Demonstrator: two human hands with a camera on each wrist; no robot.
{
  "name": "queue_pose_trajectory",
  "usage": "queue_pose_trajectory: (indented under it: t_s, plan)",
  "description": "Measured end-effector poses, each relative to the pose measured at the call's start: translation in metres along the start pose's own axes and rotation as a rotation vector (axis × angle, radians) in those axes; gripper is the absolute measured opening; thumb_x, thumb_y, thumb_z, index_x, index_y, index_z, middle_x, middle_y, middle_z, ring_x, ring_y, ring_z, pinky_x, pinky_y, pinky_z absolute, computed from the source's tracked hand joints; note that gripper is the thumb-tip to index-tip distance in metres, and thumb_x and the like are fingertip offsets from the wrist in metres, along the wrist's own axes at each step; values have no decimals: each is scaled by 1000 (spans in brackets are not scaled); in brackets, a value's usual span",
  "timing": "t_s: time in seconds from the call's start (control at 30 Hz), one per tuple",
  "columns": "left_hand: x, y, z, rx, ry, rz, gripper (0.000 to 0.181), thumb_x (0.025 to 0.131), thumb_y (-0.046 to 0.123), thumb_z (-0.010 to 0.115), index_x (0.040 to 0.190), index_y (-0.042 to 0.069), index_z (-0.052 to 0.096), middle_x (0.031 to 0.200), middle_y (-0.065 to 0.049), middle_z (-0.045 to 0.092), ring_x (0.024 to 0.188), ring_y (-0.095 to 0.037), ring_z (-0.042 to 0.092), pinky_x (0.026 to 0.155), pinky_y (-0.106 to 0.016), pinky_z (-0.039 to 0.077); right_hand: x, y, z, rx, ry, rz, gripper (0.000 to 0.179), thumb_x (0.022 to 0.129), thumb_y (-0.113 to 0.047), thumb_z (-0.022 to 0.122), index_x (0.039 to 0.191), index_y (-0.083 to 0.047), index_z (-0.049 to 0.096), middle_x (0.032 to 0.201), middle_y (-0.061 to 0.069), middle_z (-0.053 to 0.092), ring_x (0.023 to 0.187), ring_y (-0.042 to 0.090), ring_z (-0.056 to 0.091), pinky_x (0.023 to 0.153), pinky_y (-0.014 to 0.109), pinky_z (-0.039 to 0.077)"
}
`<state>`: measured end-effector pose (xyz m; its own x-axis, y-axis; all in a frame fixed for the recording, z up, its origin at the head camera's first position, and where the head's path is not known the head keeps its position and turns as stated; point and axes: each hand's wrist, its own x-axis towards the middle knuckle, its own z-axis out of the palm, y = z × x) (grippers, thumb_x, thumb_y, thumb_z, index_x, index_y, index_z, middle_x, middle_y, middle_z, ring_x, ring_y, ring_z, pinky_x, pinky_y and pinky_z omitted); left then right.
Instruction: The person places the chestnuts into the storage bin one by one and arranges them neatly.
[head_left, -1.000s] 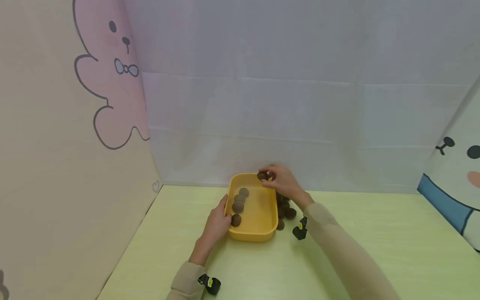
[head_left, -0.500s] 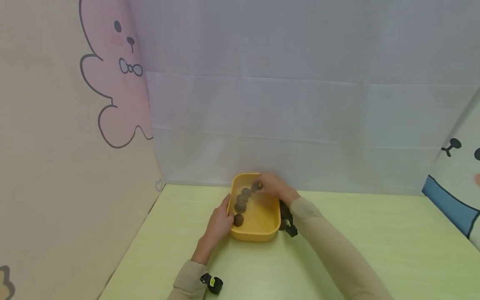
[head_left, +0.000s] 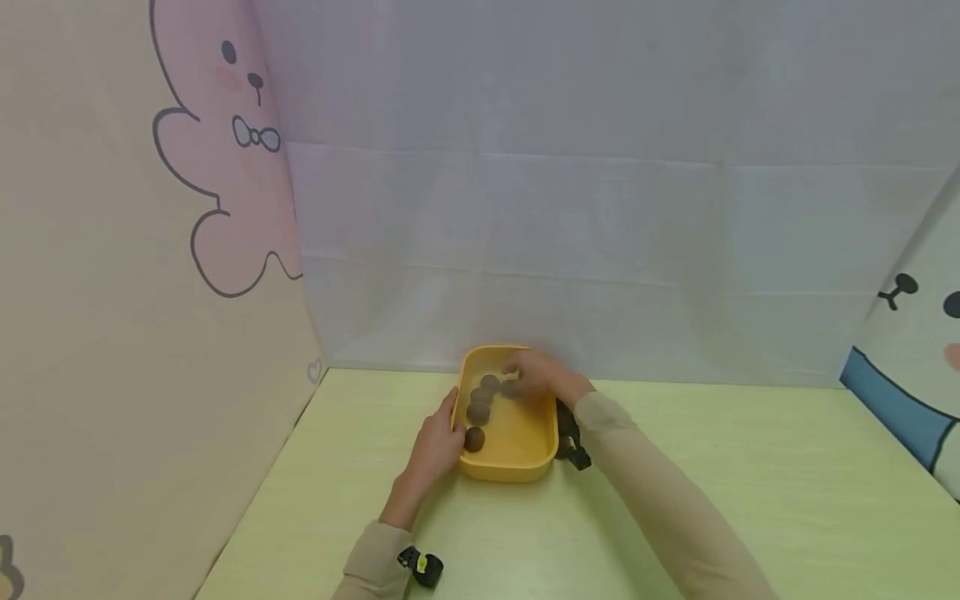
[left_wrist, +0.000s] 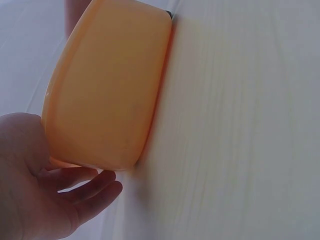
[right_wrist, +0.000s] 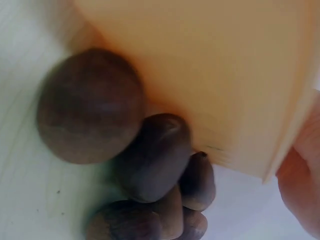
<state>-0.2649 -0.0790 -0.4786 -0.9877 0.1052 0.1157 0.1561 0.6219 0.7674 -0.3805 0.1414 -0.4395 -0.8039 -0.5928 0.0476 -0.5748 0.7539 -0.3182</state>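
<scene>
In the head view my left hand [head_left: 437, 443] grips the left rim of a yellow plastic tub [head_left: 507, 473]. The left wrist view shows its thumb up by the rim and its fingers against the tub's outer wall. Inside the tub, several brown chestnuts [head_left: 477, 413] lie along the left side. My right hand [head_left: 542, 375] reaches over the far right rim, its fingertips just above another chestnut [head_left: 511, 389] in the tub. More chestnuts [right_wrist: 90, 106] lie on the table against the tub's right wall; in the head view the right wrist partly covers them.
The tub stands on a pale green table [head_left: 675, 467], close to a white cloth backdrop [head_left: 525, 250]. A cream wall with a pink bear [head_left: 247, 192] rises at the left, and another printed panel [head_left: 915, 367] stands at the right.
My right hand has carried a chestnut from above the far right rim down into the tub and let go of it. The left hand has kept its grip on the tub.
</scene>
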Motion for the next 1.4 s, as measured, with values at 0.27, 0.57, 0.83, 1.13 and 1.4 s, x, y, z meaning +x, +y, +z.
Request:
queue_pose_trajectory:
  t_s: [0.27,0.57,0.83,1.13,1.4]
  plan:
    - [0,1,1,2,-11,-6,65,91,6,52,154,4,34,136,-26,58,82,-26,60,67,-35,48,-30,20,-27,202,280,52,23,92,-8,64,112,0,72,108,15,71,91,28,64,83,43,54]
    - [-1,1,2,14,0,5,64,90,5,51,153,2,35,135,-26,59,85,-26,60,73,-39,49,-70,52,-33,213,307,125,21,93,-11,64,109,1,72,105,16,71,91,29,64,81,45,53]
    - [0,1,2,15,-1,-3,65,90,5,52,153,2,36,129,-27,62,70,-23,55,58,-32,43,-90,70,-16,235,258,205,22,92,-11,65,109,1,72,101,14,70,92,28,63,81,43,52]
    - [0,-1,1,35,4,2,64,90,7,52,152,2,36,133,-26,60,81,-24,59,70,-38,49,-99,78,0,365,251,125,29,88,-22,68,108,-2,73,100,14,72,90,26,64,78,41,52]
    - [0,0,0,27,-1,-9,65,90,6,52,153,3,36,134,-26,60,82,-25,59,70,-37,48,-103,71,-3,381,147,194,32,85,-10,71,114,5,70,107,21,71,91,29,66,78,38,54]
